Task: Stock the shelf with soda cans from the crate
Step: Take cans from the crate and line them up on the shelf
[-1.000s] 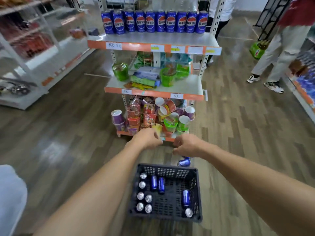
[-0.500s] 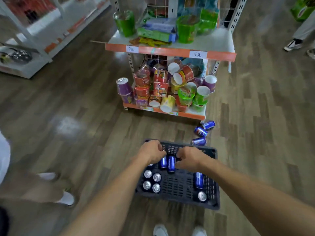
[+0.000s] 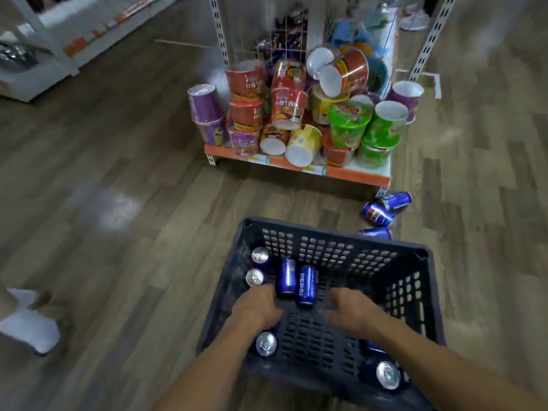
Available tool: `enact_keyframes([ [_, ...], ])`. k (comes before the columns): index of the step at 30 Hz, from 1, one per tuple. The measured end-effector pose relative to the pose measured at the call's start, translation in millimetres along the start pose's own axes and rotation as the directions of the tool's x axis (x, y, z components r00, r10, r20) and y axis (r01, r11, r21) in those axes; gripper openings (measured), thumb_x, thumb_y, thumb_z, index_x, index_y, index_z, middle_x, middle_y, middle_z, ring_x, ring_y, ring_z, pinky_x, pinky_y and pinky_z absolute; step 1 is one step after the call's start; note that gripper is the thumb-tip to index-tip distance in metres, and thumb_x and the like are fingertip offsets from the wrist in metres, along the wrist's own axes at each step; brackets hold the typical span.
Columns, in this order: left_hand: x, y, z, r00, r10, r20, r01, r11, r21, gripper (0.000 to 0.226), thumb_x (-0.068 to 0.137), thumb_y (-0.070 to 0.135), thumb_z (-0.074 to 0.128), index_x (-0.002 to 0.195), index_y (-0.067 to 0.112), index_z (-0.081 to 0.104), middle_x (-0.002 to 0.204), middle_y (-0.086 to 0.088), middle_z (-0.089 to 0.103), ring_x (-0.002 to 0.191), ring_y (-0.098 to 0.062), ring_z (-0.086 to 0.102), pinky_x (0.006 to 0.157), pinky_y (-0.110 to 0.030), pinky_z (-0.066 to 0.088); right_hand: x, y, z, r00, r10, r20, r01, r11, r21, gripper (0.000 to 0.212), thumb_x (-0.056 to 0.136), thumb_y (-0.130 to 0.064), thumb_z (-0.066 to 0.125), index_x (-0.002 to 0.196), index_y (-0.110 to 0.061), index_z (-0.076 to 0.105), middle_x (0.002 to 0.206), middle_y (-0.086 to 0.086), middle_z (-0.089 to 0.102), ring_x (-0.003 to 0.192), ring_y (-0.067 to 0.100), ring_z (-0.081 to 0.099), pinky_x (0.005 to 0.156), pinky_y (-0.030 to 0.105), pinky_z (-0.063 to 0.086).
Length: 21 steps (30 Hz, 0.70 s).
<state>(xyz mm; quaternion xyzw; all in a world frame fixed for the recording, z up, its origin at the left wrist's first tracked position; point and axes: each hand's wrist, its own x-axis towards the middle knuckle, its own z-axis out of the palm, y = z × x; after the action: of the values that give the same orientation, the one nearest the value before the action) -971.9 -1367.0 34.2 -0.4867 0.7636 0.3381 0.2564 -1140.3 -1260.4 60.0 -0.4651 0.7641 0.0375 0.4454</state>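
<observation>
**Both hands down in the crate, cans lying just beyond the fingers**

Nearest the camera, two bare forearms reach down into the dark plastic crate that stands on the wooden floor. In the crate's near right corner an upright can shows its silver top, close to the right forearm. On the near left, another upright can stands just beside the left wrist.

The left hand is over the left part of the crate, palm down, fingers bent downward; the blur does not let me tell whether it grips anything. The right hand hangs over the crate's middle, fingers loosely spread and relaxed, holding nothing that can be seen.

Just beyond the fingertips of both hands, two blue cans lying on their sides rest side by side on the crate bottom, between the hands and slightly toward the left one. Farther along the left wall stand two more upright cans, one behind the other.

Past the far right corner of the crate, three loose blue cans lie on the floor. Beyond them stands the bottom shelf, orange-edged, heaped with instant noodle cups in red, purple, yellow and green.

At the left edge, white shoes of another person are seen, blurred.
</observation>
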Motion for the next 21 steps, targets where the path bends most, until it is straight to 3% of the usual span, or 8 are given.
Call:
enact_keyframes([
  [2, 26, -9, 28, 1.0, -0.007, 0.026, 0.005, 0.998, 0.063, 0.039, 0.092, 0.036, 0.06, 0.123, 0.013, 0.053, 0.127, -0.009, 0.057, 0.114, -0.028, 0.058, 0.09, -0.038, 0.05, 33, 14, 36, 1.0, 0.018, 0.001, -0.018, 1.0, -0.008, 0.013, 0.089, -0.033, 0.061, 0.083, -0.025, 0.053, 0.105, 0.003, 0.062, 0.102, 0.023, 0.061, 0.069, 0.026, 0.043],
  [5, 64, -22, 59, 0.999, -0.014, 0.052, 0.004, 0.983, 0.183, 0.06, 0.092, 0.045, 0.061, 0.138, 0.012, 0.044, 0.138, -0.011, 0.05, 0.123, -0.031, 0.053, 0.1, -0.04, 0.047, 77, 32, 79, 0.999, 0.047, -0.013, -0.047, 0.998, 0.037, 0.042, 0.083, -0.04, 0.064, 0.118, -0.017, 0.056, 0.114, 0.002, 0.061, 0.099, 0.019, 0.06, 0.077, 0.03, 0.051],
  [7, 87, -29, 74, 0.998, -0.016, 0.064, 0.0, 0.971, 0.239, 0.069, 0.092, 0.047, 0.061, 0.145, 0.01, 0.037, 0.143, -0.014, 0.045, 0.129, -0.033, 0.047, 0.104, -0.041, 0.042, 105, 41, 98, 0.997, 0.075, -0.029, -0.073, 0.995, 0.067, 0.048, 0.082, -0.041, 0.064, 0.122, -0.017, 0.051, 0.112, 0.002, 0.059, 0.095, 0.018, 0.058, 0.073, 0.028, 0.05],
  [11, 122, -37, 89, 0.997, -0.011, 0.078, -0.017, 0.938, 0.345, 0.081, 0.09, 0.054, 0.063, 0.15, 0.01, 0.032, 0.147, -0.015, 0.041, 0.136, -0.032, 0.034, 0.11, -0.044, 0.037, 158, 58, 117, 0.984, 0.138, -0.108, -0.116, 0.976, 0.186, 0.052, 0.078, -0.045, 0.067, 0.119, -0.016, 0.053, 0.116, 0.005, 0.062, 0.105, 0.021, 0.062, 0.08, 0.027, 0.048],
  [13, 135, -36, 92, 0.995, -0.003, 0.102, -0.04, 0.907, 0.418, 0.083, 0.089, 0.058, 0.063, 0.149, 0.01, 0.034, 0.147, -0.013, 0.043, 0.139, -0.031, 0.03, 0.108, -0.045, 0.038, 186, 66, 124, 0.976, 0.169, -0.138, -0.133, 0.962, 0.236, 0.062, 0.075, -0.054, 0.066, 0.12, -0.013, 0.053, 0.118, 0.009, 0.062, 0.108, 0.025, 0.062, 0.078, 0.028, 0.046],
  [16, 151, -30, 102, 0.987, -0.024, 0.157, -0.073, 0.806, 0.587, 0.084, 0.088, 0.067, 0.059, 0.147, 0.01, 0.039, 0.149, -0.011, 0.045, 0.141, -0.032, 0.028, 0.106, -0.046, 0.037, 211, 70, 128, 0.96, 0.236, -0.152, -0.18, 0.933, 0.312, 0.074, 0.08, -0.05, 0.073, 0.129, -0.006, 0.041, 0.127, 0.012, 0.059, 0.117, 0.028, 0.059, 0.087, 0.029, 0.047],
  [21, 184, -27, 121, 0.985, -0.106, 0.136, -0.035, 0.653, 0.757, 0.058, 0.095, 0.049, 0.06, 0.14, 0.014, 0.048, 0.142, -0.011, 0.049, 0.127, -0.032, 0.037, 0.094, -0.047, 0.05, 239, 70, 141, 0.943, 0.291, -0.162, -0.203, 0.887, 0.414, 0.098, 0.075, -0.057, 0.077, 0.14, -0.003, 0.029, 0.141, 0.013, 0.05, 0.128, 0.027, 0.051, 0.098, 0.028, 0.044],
])
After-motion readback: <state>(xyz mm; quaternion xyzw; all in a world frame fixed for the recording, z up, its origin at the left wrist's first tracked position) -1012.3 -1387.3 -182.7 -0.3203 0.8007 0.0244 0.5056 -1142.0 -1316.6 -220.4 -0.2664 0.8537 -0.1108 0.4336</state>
